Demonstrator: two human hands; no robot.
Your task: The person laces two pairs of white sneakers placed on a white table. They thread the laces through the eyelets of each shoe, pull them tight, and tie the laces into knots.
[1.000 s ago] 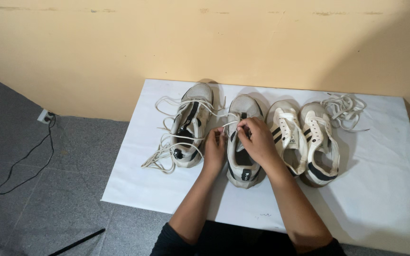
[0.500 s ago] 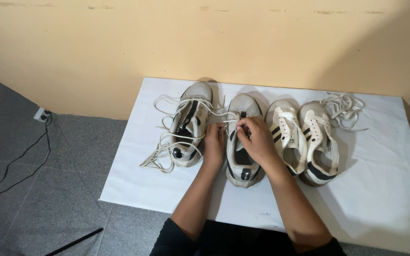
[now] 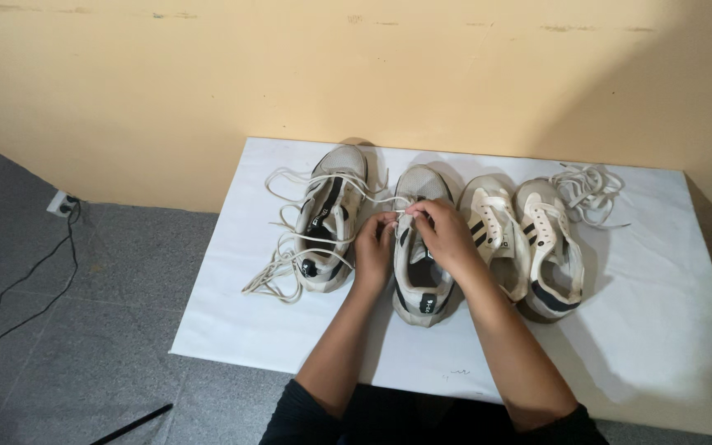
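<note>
Both hands pinch a lace [image 3: 401,211] over the 2nd shoe [image 3: 418,247]: left hand [image 3: 375,247], right hand [image 3: 445,235]. 4 shoes on white worktop [image 3: 661,330].

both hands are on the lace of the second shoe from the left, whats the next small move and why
Probably draw the lace through and snug. Both the left hand and right hand pinch it over the grey shoe, whose throat looks open.
</note>
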